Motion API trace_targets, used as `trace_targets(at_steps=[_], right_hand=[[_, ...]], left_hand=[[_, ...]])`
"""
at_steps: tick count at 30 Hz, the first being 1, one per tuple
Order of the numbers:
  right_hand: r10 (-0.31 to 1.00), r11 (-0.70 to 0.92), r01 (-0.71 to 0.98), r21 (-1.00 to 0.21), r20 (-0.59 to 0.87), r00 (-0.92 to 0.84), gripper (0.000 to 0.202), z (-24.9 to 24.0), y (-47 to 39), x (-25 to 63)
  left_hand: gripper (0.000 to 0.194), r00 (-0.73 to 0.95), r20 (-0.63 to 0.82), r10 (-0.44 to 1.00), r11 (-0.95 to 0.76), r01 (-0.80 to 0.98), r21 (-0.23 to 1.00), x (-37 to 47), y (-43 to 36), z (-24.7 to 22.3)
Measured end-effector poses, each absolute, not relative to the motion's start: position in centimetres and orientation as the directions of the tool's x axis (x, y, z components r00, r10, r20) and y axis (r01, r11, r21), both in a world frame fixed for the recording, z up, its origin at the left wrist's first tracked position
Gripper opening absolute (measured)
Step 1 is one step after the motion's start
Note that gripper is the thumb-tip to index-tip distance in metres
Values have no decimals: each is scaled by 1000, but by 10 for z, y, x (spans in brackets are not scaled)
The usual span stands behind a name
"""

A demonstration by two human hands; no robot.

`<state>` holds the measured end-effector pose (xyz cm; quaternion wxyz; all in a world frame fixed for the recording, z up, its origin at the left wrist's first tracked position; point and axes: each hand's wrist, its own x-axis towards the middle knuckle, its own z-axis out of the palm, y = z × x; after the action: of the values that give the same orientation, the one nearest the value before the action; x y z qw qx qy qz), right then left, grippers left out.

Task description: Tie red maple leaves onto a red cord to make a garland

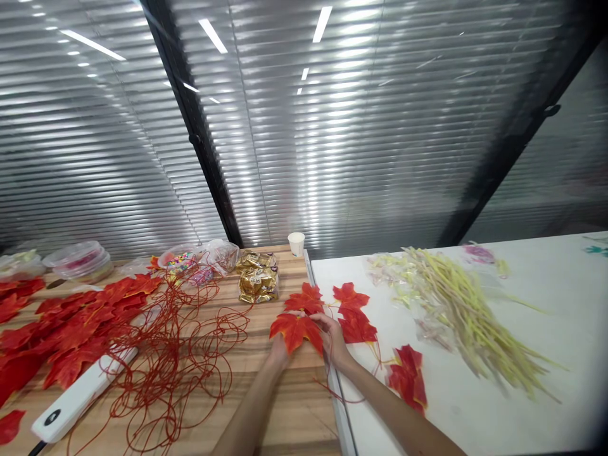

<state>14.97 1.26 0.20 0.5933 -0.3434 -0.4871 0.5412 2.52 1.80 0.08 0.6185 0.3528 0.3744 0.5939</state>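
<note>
A wooden table (285,405) butts against a white table (522,354). On the wood lie a heap of red maple leaves (66,329), tangled red wire (180,354), a white hand tool (80,396), gold foil packets (257,282), lidded plastic tubs (80,261), bags of beads (199,261) and a paper cup (296,243). The white top carries loose red leaves (354,313), another leaf cluster (408,377) and a pile of pale yellow-green stems (465,316).
</note>
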Motion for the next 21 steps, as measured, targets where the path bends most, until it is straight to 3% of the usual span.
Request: trace_targets(at_steps=[7, 14, 21], right_hand=[[973, 196, -281, -939, 223, -67, 23, 2, 13, 150], [969, 215, -232, -949, 236, -68, 22, 8, 10, 151], [976, 191, -249, -950, 211, -54, 19, 7, 11, 151]], left_hand=[[16, 25, -9, 1000, 21, -544, 839, 24, 21, -13], [16, 44, -67, 997, 80, -582, 810, 25, 23, -17], [17, 31, -62, 998, 69, -542, 838, 26, 22, -14]])
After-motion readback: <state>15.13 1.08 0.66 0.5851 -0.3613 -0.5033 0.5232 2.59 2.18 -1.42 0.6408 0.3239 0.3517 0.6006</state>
